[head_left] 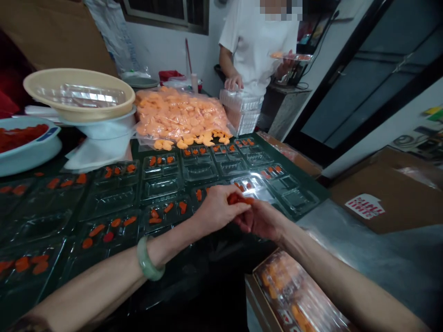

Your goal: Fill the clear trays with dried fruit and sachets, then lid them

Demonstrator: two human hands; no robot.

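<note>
Near the front edge of the dark green worktop (302,174), our left hand (218,207) and right hand (265,219) together grasp small, glossy orange-red pieces (235,198), which could tumble past that edge if our pinch loosens.

Deep-orange pieces (116,222); dark green tabletop (320,190); pale green bangle (144,260); cream basin (93,114)

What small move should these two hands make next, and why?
Perhaps lower one small orange piece into the clear plastic tray just beyond: the piece shows between the bare left hand and right hand, and similar ones already lie there.
</note>
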